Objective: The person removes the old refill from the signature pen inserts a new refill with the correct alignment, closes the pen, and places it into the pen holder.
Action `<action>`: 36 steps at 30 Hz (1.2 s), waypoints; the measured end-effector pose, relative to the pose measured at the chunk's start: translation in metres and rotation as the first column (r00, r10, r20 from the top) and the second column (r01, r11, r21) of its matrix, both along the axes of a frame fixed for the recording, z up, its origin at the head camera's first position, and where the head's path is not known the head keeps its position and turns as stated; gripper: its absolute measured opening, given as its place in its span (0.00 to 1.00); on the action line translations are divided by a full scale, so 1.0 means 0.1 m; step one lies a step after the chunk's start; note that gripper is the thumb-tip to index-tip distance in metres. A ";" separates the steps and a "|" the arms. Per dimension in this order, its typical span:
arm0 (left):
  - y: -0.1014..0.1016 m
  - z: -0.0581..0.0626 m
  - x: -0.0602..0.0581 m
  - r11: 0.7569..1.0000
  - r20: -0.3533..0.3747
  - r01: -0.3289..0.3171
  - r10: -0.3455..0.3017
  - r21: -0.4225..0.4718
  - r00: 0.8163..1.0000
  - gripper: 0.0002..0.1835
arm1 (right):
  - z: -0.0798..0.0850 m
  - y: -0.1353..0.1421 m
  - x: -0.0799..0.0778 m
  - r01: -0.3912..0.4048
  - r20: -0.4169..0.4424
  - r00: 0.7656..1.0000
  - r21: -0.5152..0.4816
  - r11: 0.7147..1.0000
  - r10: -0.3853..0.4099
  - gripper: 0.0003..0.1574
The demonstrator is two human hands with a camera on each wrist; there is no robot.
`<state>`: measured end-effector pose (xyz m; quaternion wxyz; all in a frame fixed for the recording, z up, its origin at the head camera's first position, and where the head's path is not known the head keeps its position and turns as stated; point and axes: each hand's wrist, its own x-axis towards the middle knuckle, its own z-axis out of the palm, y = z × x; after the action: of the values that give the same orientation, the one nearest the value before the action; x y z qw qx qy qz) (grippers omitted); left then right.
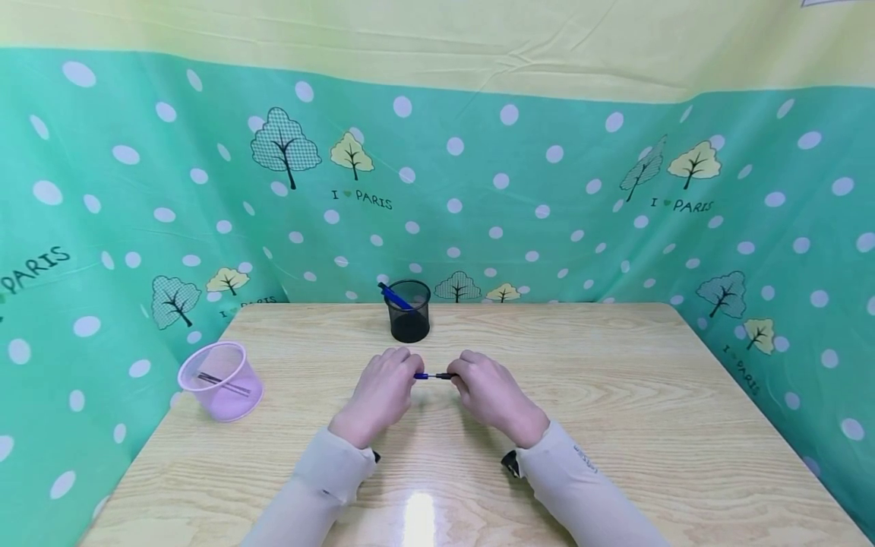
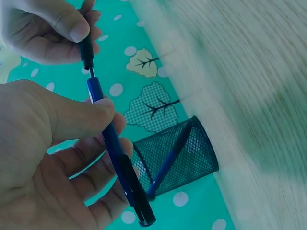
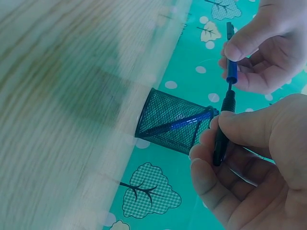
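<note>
My left hand pinches the blue barrel of a pen between thumb and fingers. The barrel has a black clip end, pointing away from the other hand. Facing it, my right hand pinches the pen's black ribbed grip section. A thin refill bridges the short gap between the two parts, which lie in line above the table. Just behind the hands, a black mesh pen holder stands upright with a blue pen leaning in it.
On the left of the wooden table is a pink mesh pen holder with a few thin sticks inside. A green dotted cloth hangs around the back and sides.
</note>
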<state>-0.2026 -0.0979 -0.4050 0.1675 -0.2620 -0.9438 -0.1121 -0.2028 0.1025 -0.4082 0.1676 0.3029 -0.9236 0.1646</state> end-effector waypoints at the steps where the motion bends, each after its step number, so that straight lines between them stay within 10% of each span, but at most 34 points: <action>1: 0.00 0.00 0.00 1.000 0.006 -0.002 0.002 -0.004 1.000 0.09 | 0.00 0.00 0.00 -0.001 0.000 1.000 -0.001 1.000 0.001 0.05; 36: -0.10 0.07 -0.01 0.999 0.086 -0.043 0.045 -0.019 0.995 0.10 | 0.01 0.02 0.00 0.012 -0.005 1.000 0.008 1.000 -0.012 0.05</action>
<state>-0.2031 -0.1077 -0.3977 0.1267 -0.2375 -0.9566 -0.1114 -0.2026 0.1040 -0.4076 0.1696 0.2983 -0.9257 0.1592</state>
